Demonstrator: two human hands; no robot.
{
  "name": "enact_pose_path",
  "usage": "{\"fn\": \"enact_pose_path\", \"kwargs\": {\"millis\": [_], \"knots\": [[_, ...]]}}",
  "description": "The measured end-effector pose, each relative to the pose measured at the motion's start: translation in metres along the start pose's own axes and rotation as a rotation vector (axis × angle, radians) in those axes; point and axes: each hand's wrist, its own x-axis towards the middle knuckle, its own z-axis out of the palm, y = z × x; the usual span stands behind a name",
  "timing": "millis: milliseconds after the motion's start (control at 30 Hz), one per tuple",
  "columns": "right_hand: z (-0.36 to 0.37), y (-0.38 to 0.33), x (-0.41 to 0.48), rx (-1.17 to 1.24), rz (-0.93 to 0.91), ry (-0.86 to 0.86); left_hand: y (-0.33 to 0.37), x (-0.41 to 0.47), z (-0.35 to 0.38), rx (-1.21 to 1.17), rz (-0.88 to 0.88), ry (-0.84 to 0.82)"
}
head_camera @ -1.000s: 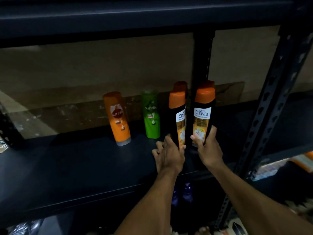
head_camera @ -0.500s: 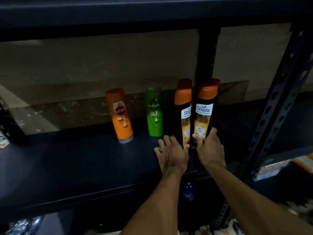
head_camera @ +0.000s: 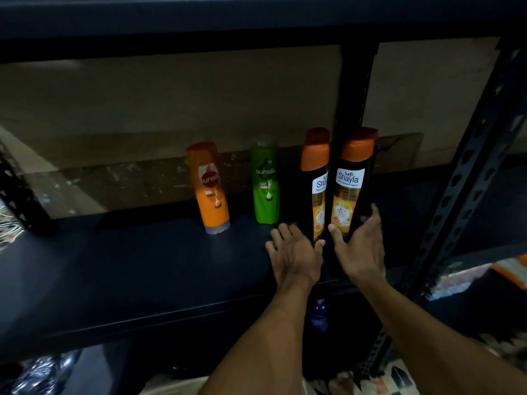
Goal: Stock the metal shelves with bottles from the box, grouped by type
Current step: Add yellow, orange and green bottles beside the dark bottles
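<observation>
Two caps (head_camera: 318, 134) peek, bodies hidden, behind the left bottle (head_camera: 313, 195) and right bottle (head_camera: 352, 189), mid-frame on the shelf (head_camera: 142, 266). Right hand (head_camera: 360, 252) grips the right bottle's base; left hand (head_camera: 293, 252), fingers straight, touches the left bottle.

A beige wall (head_camera: 199, 104) fills the far side, with a scuffed, darker band (head_camera: 128, 183) along its foot. Crinkled shiny plastic (head_camera: 42, 372) lies at the near left and a patterned floor covering (head_camera: 399, 380) shows at the near right. Farther right is an orange-and-white thing (head_camera: 510, 269), too blurred to name.
</observation>
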Motion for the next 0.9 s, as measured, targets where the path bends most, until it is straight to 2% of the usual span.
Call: {"fn": "enact_pose_path", "kwargs": {"millis": [100, 200, 333, 433, 567, 667, 900], "knots": [[-0.012, 0.006, -0.015, 0.006, -0.01, 0.001, -0.011, -0.01, -0.007, -0.087, 0.028, -0.01], [-0.022, 0.002, -0.051, 0.123, -0.01, 0.007, -0.029, -0.034, -0.018, -0.201, 0.127, -0.019], [-0.023, -0.004, -0.133, 0.23, -0.141, 0.004, -0.064, -0.096, -0.042, -0.5, 0.344, 0.105], [-0.018, 0.005, -0.203, 0.283, -0.15, -0.049, -0.108, -0.161, -0.052, -0.509, 0.393, 0.179], [-0.012, 0.027, -0.275, 0.279, 0.001, -0.235, -0.181, -0.24, -0.04, -0.464, 0.204, 0.111], [-0.006, 0.045, -0.314, 0.163, 0.083, -0.42, -0.228, -0.293, -0.021, -0.415, 0.003, 0.013], [0.017, 0.087, -0.349, 0.017, 0.326, -0.679, -0.282, -0.342, 0.027, -0.4, -0.373, -0.223]]}}
